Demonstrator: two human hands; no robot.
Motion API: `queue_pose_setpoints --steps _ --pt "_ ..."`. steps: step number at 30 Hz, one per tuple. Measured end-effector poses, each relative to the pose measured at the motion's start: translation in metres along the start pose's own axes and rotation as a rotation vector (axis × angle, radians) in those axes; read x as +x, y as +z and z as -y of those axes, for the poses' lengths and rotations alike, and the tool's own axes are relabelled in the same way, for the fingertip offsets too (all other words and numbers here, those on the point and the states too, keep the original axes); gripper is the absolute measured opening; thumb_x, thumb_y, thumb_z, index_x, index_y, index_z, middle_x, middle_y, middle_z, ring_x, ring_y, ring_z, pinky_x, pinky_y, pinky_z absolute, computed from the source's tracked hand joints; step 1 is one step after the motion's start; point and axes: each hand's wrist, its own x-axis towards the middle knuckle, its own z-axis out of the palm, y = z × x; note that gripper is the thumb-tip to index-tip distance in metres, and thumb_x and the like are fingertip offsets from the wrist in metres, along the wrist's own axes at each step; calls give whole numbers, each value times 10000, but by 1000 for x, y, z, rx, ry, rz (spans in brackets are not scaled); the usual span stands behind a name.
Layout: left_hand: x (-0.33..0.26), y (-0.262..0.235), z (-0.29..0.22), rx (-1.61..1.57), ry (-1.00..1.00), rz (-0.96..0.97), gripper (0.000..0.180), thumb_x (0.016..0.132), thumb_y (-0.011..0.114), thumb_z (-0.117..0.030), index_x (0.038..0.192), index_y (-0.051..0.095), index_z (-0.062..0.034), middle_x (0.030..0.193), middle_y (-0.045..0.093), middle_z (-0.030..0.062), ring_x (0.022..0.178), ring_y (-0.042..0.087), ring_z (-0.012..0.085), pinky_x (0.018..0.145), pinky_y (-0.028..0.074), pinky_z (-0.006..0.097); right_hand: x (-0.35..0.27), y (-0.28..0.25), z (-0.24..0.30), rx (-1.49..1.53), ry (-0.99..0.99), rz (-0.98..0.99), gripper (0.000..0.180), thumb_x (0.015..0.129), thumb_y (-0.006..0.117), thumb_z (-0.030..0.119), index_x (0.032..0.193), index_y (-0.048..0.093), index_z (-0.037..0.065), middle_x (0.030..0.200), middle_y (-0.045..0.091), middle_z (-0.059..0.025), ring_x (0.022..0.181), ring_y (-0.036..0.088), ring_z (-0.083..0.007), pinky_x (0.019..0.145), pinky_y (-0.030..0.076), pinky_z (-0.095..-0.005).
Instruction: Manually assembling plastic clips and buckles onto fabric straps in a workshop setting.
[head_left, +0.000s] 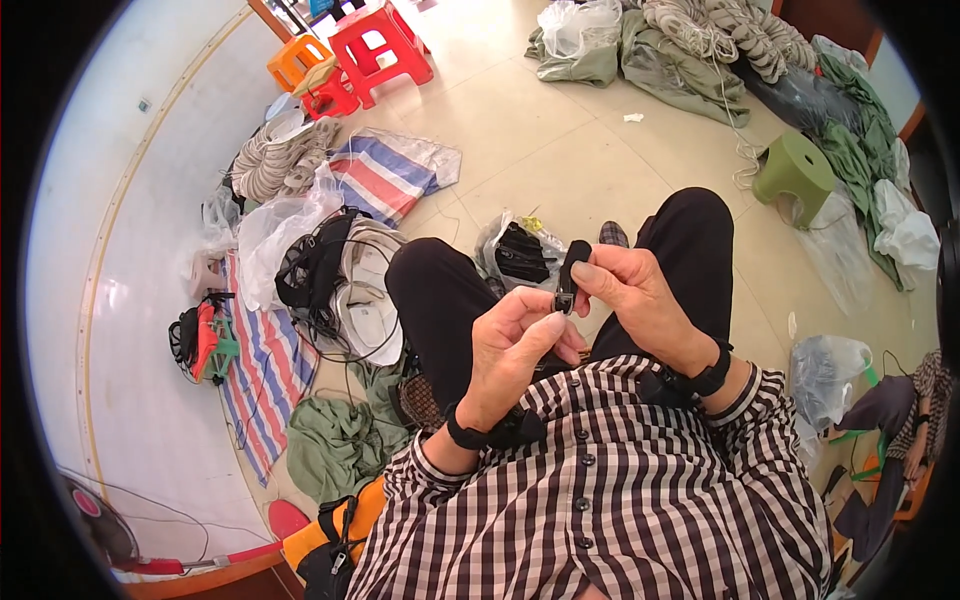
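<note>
Above my lap, both hands are at one short black strap (pixel 574 268) with a rounded upper end. My right hand (pixel 640 300) pinches it near the top between thumb and fingers. At its lower end a small shiny fitting, perhaps a buckle, sits at the fingertips of my left hand (pixel 515 340), which is closed around it with thumb and fingers pressed together. A clear plastic bag (pixel 490 250) with several black pieces (pixel 524 252) in it lies on the floor between my knees.
To the left, a striped woven sheet (pixel 265 370) carries black cords (pixel 310 270), white caps (pixel 365 315) and plastic bags. Red stools (pixel 385 50) stand at the far left. A green stool (pixel 795 178) and cloth heaps (pixel 680 75) lie far right. Another person (pixel 905 440) sits at the right edge.
</note>
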Motion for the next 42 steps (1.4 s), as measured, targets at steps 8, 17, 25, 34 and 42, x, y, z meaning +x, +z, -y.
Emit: queue_pose_setpoints --steps 8,17,25,34,42 --pt "11 -15 6 -258 -188 71 230 921 461 -171 928 549 42 865 618 154 669 606 184 600 510 288 0 6 16 -94 -26 -52 267 865 586 132 637 527 5 575 527 -17 555 498 -72 528 376 -223" --pt "-2 -8 -3 -199 -198 130 207 937 486 -164 861 580 4 783 616 85 643 591 134 586 480 247 -10 4 10 220 49 76 287 916 541 164 670 563 17 612 547 -13 602 499 -71 601 389 -220" --pt "1 -1 -4 66 -92 62 161 917 531 -110 837 583 19 735 621 73 627 583 97 590 485 220 -7 4 11 140 30 -8 260 887 560 131 657 566 10 585 547 -11 565 501 -60 531 384 -215" --pt "-2 4 -2 122 -6 -14 190 937 477 -120 870 577 27 721 617 63 603 560 82 560 462 214 -5 11 3 73 -44 -91 263 893 559 154 668 556 17 596 542 -12 565 498 -67 523 384 -214" --pt "-2 2 -2 153 -9 -58 206 955 459 -129 907 569 39 738 605 73 627 561 101 591 475 232 -5 13 -4 96 -7 -46 165 878 566 95 733 561 17 656 577 -16 616 527 -65 568 410 -205"
